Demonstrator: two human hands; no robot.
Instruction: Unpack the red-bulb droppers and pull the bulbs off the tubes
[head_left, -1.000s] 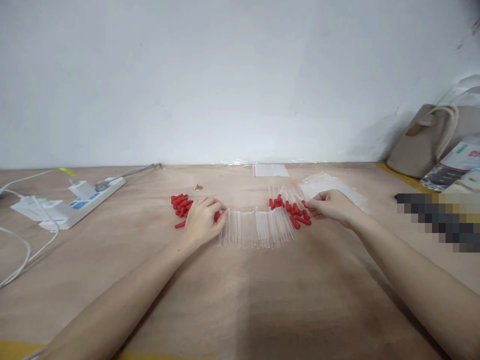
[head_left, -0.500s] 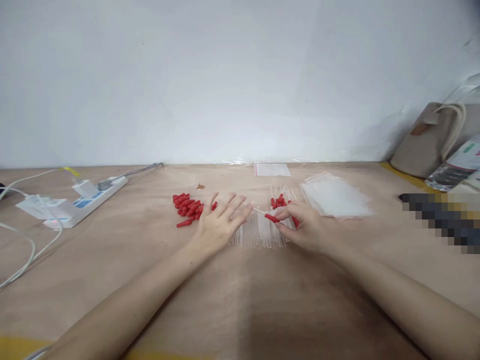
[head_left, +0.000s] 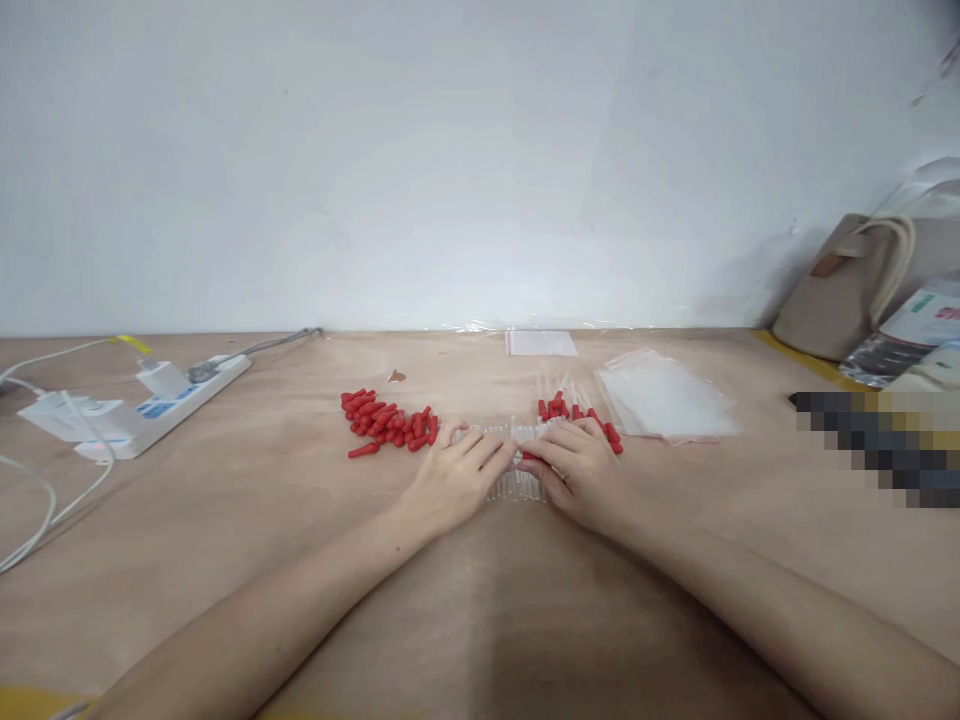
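My right hand (head_left: 581, 465) pinches a red rubber bulb (head_left: 528, 456) between thumb and fingers, and most of it is hidden. My left hand (head_left: 457, 470) is closed, its fingertips meeting the right hand's at a pale tip beside the bulb. What the left fingers grip is covered. Under both hands lies a row of thin clear tubes (head_left: 517, 486), side by side. A pile of red rubber bulbs (head_left: 386, 420) sits left of my left hand. Beyond my right hand are several clear tubes with red bulbs (head_left: 556, 406) on their ends.
To the right lies a stack of clear plastic bags (head_left: 667, 397); a single small zip bag (head_left: 541, 343) is near the wall. A white power strip (head_left: 180, 410) with plugs and cables stands at left. A bag (head_left: 832, 290) and a water bottle (head_left: 892, 340) are at far right.
My hands have come together over the clear tubes. The left hand's spread fingers have curled in. My right hand has moved left and lower with the red rubber bulb.
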